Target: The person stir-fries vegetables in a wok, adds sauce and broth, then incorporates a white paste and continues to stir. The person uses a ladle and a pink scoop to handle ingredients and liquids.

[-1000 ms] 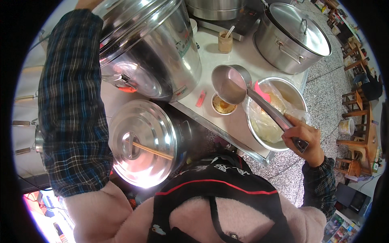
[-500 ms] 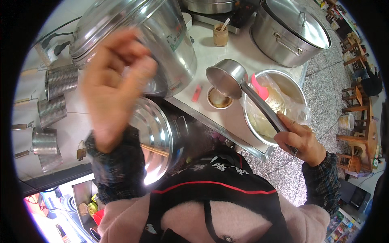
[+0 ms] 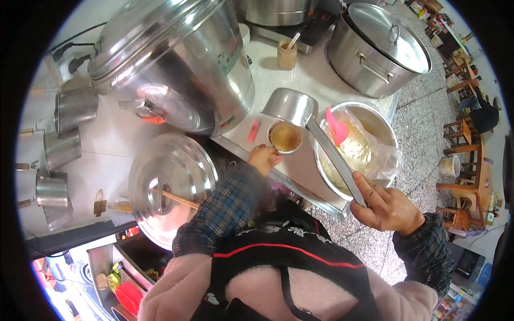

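Note:
My right hand (image 3: 386, 206) is closed round the handle of a long-handled steel ladle (image 3: 292, 107). The ladle's deep cup hangs at the far edge of a small white-rimmed bowl (image 3: 285, 137), its outer wall turned toward me. Brownish-yellow liquid lies in the bowl. At the bowl's near left rim is my left hand (image 3: 262, 160), fingers curled in and seemingly pinching the rim. To the right, a large steel basin (image 3: 394, 127) holds a clear plastic bag (image 3: 369, 142) of pale stuff and a pink scoop (image 3: 336, 127).
A tall steel barrel (image 3: 176, 80) stands left of the bowl, beside a pink-red strip (image 3: 253, 130). Behind are a jar with a spoon (image 3: 287, 55) and a lidded pot (image 3: 369, 59). A round lid (image 3: 144, 179) with chopsticks sits lower left. Strainers (image 3: 77, 109) hang on the wall.
My left hand has come down from beside the barrel to the small bowl. The ladle's cup has tipped, and the bowl now shows more brownish-yellow liquid.

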A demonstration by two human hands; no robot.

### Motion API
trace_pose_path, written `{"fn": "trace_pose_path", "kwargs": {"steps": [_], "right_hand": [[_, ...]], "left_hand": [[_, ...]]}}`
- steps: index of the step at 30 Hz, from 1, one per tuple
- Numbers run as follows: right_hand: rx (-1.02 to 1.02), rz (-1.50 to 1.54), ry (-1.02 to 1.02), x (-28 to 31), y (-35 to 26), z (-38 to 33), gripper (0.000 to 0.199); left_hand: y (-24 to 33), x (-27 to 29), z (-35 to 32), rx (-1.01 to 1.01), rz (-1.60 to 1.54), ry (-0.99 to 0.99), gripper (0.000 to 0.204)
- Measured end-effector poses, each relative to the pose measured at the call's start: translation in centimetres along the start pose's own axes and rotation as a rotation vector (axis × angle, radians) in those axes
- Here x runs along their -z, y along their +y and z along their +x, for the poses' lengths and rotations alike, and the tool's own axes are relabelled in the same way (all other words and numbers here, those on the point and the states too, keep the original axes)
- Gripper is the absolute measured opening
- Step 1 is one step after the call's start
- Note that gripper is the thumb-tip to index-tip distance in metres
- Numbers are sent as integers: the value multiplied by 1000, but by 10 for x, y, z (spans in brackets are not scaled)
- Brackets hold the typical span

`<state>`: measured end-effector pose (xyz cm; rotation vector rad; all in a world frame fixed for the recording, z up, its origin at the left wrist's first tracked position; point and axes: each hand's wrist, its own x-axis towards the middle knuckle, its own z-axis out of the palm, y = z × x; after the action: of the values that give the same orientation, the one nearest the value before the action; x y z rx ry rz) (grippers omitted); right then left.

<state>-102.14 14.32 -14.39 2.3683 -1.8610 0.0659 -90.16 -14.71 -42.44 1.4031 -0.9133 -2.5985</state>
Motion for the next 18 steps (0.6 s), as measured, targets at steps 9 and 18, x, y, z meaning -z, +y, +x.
{"fn": "trace_pose_path", "kwargs": {"steps": [9, 18], "right_hand": [[-967, 1063, 859, -22, 31, -1, 10], [-614, 725, 911, -59, 151, 98, 10]], "left_hand": [[1, -16, -8, -107, -61, -293, 53], [29, -26, -56, -236, -70, -261, 71]]}}
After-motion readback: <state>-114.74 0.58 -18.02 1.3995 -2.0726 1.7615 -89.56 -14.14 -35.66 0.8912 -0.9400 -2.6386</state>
